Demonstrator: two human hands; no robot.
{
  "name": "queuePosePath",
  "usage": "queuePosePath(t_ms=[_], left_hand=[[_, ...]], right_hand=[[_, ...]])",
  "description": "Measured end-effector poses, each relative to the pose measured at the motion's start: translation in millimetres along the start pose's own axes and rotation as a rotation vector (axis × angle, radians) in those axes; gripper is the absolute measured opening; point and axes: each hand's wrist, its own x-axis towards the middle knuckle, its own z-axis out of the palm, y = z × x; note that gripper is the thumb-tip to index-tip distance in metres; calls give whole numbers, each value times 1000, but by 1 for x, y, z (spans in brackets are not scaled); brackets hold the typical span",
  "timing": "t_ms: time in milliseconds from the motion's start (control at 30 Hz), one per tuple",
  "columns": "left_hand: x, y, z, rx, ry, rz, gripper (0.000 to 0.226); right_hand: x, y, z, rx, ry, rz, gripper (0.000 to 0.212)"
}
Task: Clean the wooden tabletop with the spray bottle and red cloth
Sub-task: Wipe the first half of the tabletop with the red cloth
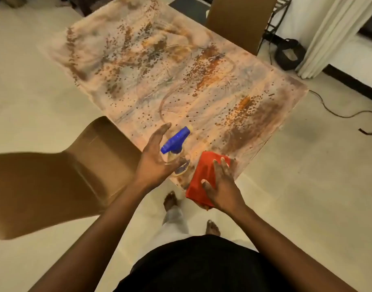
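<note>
Right hand (223,192) flat on red cloth (202,175); left hand (154,159) half-open beside spray bottle (176,148).

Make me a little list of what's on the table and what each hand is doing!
table: wooden tabletop, covered in brown specks and smears
bottle: clear spray bottle with blue top, standing at the near corner
cloth: red cloth, lying on that corner, hanging over the edge
left hand: open, reaching around the bottle
right hand: flat on the cloth
nearby: brown chair on the left

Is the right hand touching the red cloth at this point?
Touching. The head view shows the right hand lying flat on the red cloth, fingers spread across it at the table's near corner.
</note>
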Motion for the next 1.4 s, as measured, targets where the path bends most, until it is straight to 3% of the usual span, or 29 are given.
queuePosePath(t_ms=[100,233,400,500,633,767,900,1067,1233,1400], left_hand=[[33,-7,-4,-53,-230,187,82],[64,-7,2,-157,-386,319,43],[85,-7,-3,-271,-415,187,18],[90,-11,-18,-145,-441,110,27],[92,-29,-31,140,-477,59,43],[85,-51,-36,341,-561,2,48],[79,-57,-36,326,-543,-129,59],[81,-63,-37,218,-470,-272,61],[82,-64,-42,157,-456,-309,39],[84,-65,-48,220,-471,-243,39]], right_hand=[[23,-3,15,-57,65,131,100],[48,-20,41,-103,94,244,90],[52,-30,79,-184,128,246,82],[44,-13,92,-286,216,190,71],[40,18,73,-392,177,90,68],[60,61,21,-360,146,151,69],[122,93,-54,-266,133,304,76],[189,70,-84,-245,95,325,70],[195,17,-44,-331,11,75,74],[133,-46,40,-366,-139,-260,66]])
